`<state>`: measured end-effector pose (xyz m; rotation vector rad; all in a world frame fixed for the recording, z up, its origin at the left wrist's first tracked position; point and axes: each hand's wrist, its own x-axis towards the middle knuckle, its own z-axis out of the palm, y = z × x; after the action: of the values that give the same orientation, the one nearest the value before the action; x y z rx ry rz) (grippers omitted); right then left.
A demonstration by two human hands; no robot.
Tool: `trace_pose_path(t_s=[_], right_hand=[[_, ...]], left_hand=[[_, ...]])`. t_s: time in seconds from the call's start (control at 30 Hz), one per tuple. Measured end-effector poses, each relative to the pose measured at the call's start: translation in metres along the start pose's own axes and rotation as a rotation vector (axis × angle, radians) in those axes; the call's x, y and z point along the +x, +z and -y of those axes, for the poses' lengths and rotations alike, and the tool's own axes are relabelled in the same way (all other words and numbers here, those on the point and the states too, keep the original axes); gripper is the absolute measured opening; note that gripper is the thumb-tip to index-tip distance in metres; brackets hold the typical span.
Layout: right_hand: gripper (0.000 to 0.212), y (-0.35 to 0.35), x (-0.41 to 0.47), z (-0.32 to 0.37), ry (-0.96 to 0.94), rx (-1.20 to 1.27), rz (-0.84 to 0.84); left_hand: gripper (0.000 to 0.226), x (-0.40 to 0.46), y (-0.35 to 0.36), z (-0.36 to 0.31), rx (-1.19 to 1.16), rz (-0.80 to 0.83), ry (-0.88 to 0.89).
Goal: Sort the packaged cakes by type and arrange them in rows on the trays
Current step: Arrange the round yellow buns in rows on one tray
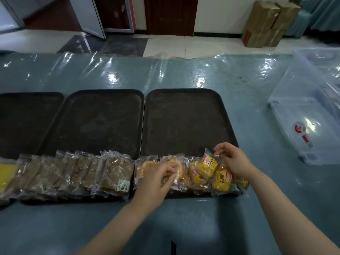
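Yellow cake packet [207, 165] pinched by right hand [232, 160]; left hand [159, 178] grips another.

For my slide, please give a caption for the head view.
Left hand and right hand arranging yellow packaged cakes along the right tray, brown cakes lining the middle tray.

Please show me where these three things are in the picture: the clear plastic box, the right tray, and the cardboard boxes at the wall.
clear plastic box [301, 115]: head view, on its lid.
right tray [184, 122]: head view, on its bare floor.
cardboard boxes [266, 24]: head view, on the front face.
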<state>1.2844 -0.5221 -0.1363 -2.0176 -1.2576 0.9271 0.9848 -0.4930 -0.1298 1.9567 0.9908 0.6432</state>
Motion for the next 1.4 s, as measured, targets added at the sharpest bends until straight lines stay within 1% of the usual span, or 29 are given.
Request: trace_pose_path(t_s=[0.1,0.23,0.33,0.43,0.53,0.63,0.77,0.83,0.93,1.03,1.17,1.23,1.4], right_hand=[[0.03,0.005,-0.002,-0.003,-0.094,-0.156,-0.014],[0.025,0.008,0.001,-0.002,-0.223,-0.396,-0.033],[0.026,0.008,0.005,-0.006,-0.247,-0.495,0.009],[0.028,0.007,0.006,-0.006,-0.286,-0.539,0.032],[0.026,0.007,0.005,0.0,-0.328,-0.543,0.005],[0.026,0.013,-0.003,0.011,-0.32,-0.518,-0.043],[0.054,0.031,-0.022,0.024,-0.265,-0.544,0.004],[0.06,0.038,-0.03,0.022,-0.265,-0.589,0.054],[0.058,0.04,-0.039,0.017,-0.298,-0.605,0.091],[0.057,0.04,-0.046,0.013,-0.341,-0.613,0.112],[0.063,0.044,-0.05,0.011,-0.327,-0.62,0.123],[0.064,0.047,-0.049,0.008,-0.344,-0.666,0.119],[0.063,0.054,-0.053,0.002,-0.364,-0.856,0.06]], left_hand=[[0.011,-0.002,0.01,0.01,0.202,0.038,0.111],[0.017,-0.006,0.02,0.022,0.436,0.157,0.198],[0.026,-0.009,0.023,0.025,0.583,0.186,0.236],[0.039,-0.009,0.023,0.024,0.699,0.218,0.276],[0.048,-0.008,0.023,0.023,0.705,0.28,0.284],[0.051,-0.006,0.023,0.019,0.728,0.302,0.297],[0.049,-0.003,0.027,0.014,0.755,0.302,0.307],[0.05,-0.002,0.029,0.014,0.768,0.302,0.304],[0.057,-0.002,0.03,0.013,0.735,0.304,0.286],[0.064,0.0,0.029,0.009,0.699,0.337,0.218],[0.062,0.002,0.035,0.014,0.831,0.348,0.231],[0.061,0.003,0.039,0.015,0.883,0.319,0.23],[0.066,0.004,0.044,0.018,0.91,0.329,0.23]])
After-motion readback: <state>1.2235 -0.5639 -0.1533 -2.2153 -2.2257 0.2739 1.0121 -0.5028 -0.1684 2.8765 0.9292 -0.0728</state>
